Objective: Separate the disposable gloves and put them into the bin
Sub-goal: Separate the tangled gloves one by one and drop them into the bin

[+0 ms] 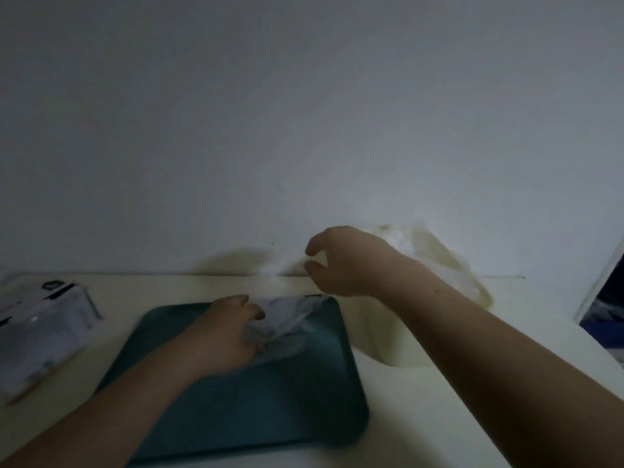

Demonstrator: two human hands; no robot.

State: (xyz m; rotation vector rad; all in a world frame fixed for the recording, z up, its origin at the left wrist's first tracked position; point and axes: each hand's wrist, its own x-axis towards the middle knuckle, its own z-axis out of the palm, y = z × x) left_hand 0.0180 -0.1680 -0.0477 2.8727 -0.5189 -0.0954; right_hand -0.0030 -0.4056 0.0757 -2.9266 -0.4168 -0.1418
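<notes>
A bunch of clear disposable gloves (285,324) lies at the far end of a teal tray (256,400). My left hand (223,332) rests on the bunch and grips it at its left side. My right hand (341,261) hovers above the tray's far right corner with thumb and fingers curled; a thin blurred film of glove (287,268) stretches from its fingertips down toward the bunch. The cream bin (449,265), lined with a clear bag, stands behind my right forearm at the right and is partly hidden.
A white box with black marks (40,325) lies on the pale table (422,400) at the left. A plain wall rises right behind the table. The table's right edge runs near a dark gap (604,315).
</notes>
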